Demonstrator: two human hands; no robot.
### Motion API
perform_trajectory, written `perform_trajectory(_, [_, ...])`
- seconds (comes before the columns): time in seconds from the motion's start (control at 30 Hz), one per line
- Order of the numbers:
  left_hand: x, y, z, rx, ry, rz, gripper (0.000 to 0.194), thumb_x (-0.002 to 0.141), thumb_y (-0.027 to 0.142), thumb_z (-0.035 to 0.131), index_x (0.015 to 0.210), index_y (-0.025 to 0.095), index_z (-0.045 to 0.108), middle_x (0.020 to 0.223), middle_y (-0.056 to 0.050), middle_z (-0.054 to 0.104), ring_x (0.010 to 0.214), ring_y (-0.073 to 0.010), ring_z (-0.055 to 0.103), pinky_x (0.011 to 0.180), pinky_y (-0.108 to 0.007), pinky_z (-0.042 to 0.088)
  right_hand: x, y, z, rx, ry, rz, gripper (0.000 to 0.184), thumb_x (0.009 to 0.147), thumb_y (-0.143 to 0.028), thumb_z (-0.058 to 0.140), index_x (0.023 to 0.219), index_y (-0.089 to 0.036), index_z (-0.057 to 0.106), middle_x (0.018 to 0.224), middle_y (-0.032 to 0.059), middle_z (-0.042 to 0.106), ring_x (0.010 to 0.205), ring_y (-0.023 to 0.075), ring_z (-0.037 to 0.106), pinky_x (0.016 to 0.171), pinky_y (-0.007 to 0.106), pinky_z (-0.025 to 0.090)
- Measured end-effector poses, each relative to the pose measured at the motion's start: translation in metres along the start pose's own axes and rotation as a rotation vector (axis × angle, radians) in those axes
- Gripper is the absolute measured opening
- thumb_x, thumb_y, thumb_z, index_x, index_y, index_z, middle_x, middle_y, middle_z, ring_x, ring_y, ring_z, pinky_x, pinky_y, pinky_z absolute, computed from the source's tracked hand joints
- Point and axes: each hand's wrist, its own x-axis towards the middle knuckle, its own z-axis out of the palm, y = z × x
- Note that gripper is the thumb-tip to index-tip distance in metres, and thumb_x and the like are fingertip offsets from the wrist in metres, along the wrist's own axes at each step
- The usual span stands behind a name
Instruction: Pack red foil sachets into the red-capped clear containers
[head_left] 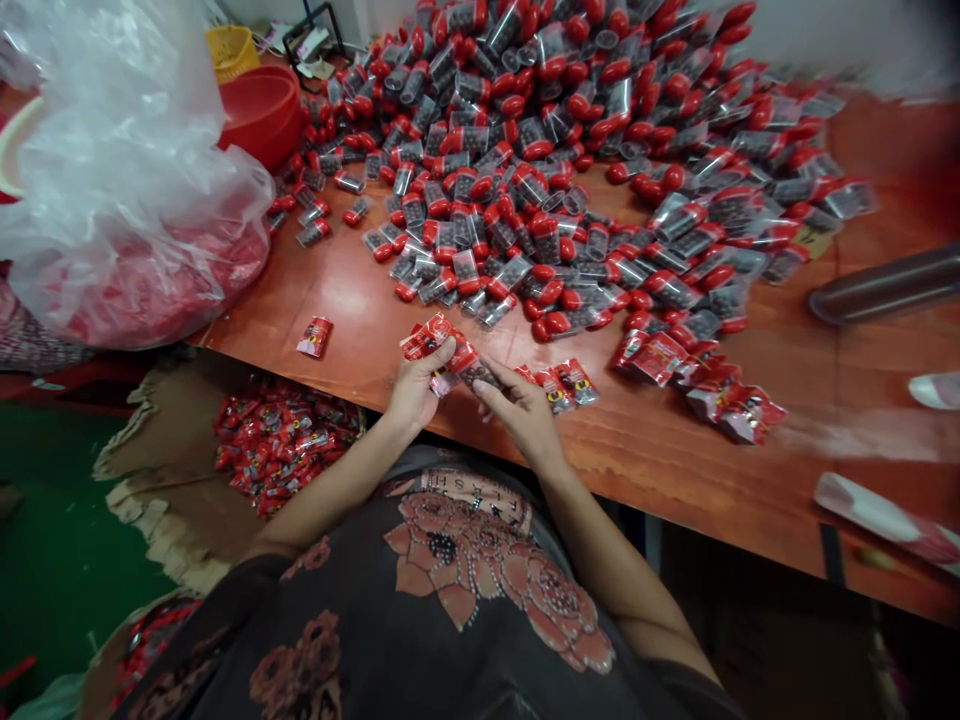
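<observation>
My left hand [412,395] is closed on red printed wrappers [433,335], held just above the table's front edge. From the right, my right hand [529,418] grips a small clear bottle [480,374] with dark round pieces inside. The bottle's far end meets the red wrappers; whether it sits inside one, I cannot tell. Several red wrapped packs [574,382] lie just right of my hands, partly behind my right hand. Another wrapped pack [315,337] lies on its own to the left. Beyond my hands spreads a large heap of red-capped clear bottles [469,220].
More red wrappers [739,400] lie at right, near a dark clear tube [885,285] and a white-and-red roll [885,515]. A big plastic bag [142,220] and red basin [259,110] stand left. Below the edge, a cardboard box [176,480] holds many wrapped packs.
</observation>
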Motion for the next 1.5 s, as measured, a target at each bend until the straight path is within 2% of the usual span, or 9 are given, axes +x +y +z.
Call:
perform_trajectory(0.23, [-0.009,0.002,-0.002,0.216,-0.115,0.031,0.028,0.054,0.015,0.089,0.075,0.015,0.07,0.073,0.0,0.071,0.064,-0.0126,0.065,0.068,-0.028,0.054,-0.004,0.0,-0.003,-0.178,0.053,-0.186,0.045,0.084,-0.036,0.066,0.129,-0.036,0.066,0.09,0.0014,0.065,0.067,0.0134,0.057,0.061,0.033,0.053])
perform_trajectory(0.43, [-0.017,-0.002,-0.003,0.304,-0.193,-0.006,0.024,0.058,0.017,0.088,0.074,0.016,0.07,0.072,0.0,0.07,0.064,-0.0124,0.064,0.064,-0.027,0.055,-0.008,0.003,0.008,0.102,0.073,-0.082,0.061,0.085,-0.039,0.065,0.144,-0.036,0.049,0.087,0.0003,0.065,0.057,0.0124,0.057,0.05,0.031,0.054])
perform_trajectory(0.67, [-0.015,-0.003,-0.006,0.262,-0.151,0.066,0.03,0.06,0.025,0.088,0.084,0.018,0.071,0.083,-0.003,0.074,0.071,-0.0152,0.068,0.068,-0.029,0.057,-0.006,0.007,0.008,0.104,0.109,-0.091,0.05,0.084,-0.039,0.066,0.133,-0.031,0.061,0.093,0.0016,0.069,0.062,0.0125,0.06,0.057,0.031,0.059])
perform_trajectory(0.9, [-0.016,0.005,-0.009,0.341,-0.153,-0.019,0.031,0.058,0.018,0.087,0.085,0.017,0.073,0.082,-0.004,0.074,0.066,-0.0163,0.068,0.067,-0.032,0.057,-0.003,0.006,-0.002,0.113,-0.006,-0.119,0.058,0.078,-0.032,0.073,0.133,-0.039,0.058,0.099,0.0007,0.067,0.072,0.0151,0.064,0.064,0.033,0.061])
perform_trajectory(0.97, [-0.014,0.005,-0.011,0.344,-0.143,-0.035,0.03,0.057,0.017,0.087,0.084,0.017,0.074,0.081,-0.004,0.075,0.066,-0.0169,0.068,0.067,-0.032,0.057,-0.003,0.006,-0.008,0.057,-0.023,-0.135,0.052,0.077,-0.031,0.074,0.127,-0.038,0.064,0.098,0.0007,0.065,0.075,0.0157,0.065,0.066,0.034,0.061])
perform_trajectory(1.07, [-0.013,0.002,-0.013,0.339,-0.146,-0.072,0.026,0.057,0.017,0.086,0.08,0.017,0.074,0.078,-0.005,0.074,0.063,-0.0166,0.067,0.064,-0.031,0.055,-0.002,0.01,-0.016,-0.025,0.064,-0.163,0.034,0.081,-0.032,0.07,0.115,-0.033,0.071,0.097,0.0014,0.065,0.073,0.0145,0.064,0.069,0.035,0.059])
perform_trajectory(1.23, [-0.017,-0.009,-0.011,0.282,-0.145,-0.136,0.02,0.058,0.012,0.083,0.077,0.015,0.075,0.075,-0.007,0.073,0.058,-0.0152,0.065,0.059,-0.03,0.053,-0.003,0.022,-0.018,-0.083,0.234,-0.198,0.023,0.078,-0.033,0.071,0.101,-0.026,0.073,0.103,0.0037,0.068,0.086,0.0173,0.067,0.077,0.036,0.058])
perform_trajectory(1.37, [-0.022,-0.017,-0.01,0.25,-0.205,-0.168,0.018,0.06,0.011,0.083,0.076,0.014,0.076,0.075,-0.009,0.074,0.058,-0.0153,0.065,0.058,-0.028,0.052,-0.01,0.028,-0.019,-0.012,0.306,-0.125,0.022,0.076,-0.036,0.071,0.095,-0.023,0.071,0.084,0.0012,0.072,0.07,0.0158,0.066,0.068,0.035,0.059])
perform_trajectory(1.5, [-0.024,-0.029,-0.009,0.252,-0.233,-0.208,0.018,0.061,0.012,0.083,0.077,0.014,0.076,0.076,-0.009,0.074,0.06,-0.0155,0.066,0.06,-0.029,0.052,-0.02,0.032,-0.026,-0.029,0.413,-0.099,0.021,0.074,-0.036,0.072,0.09,-0.022,0.073,0.08,0.0009,0.073,0.068,0.0161,0.067,0.071,0.037,0.059])
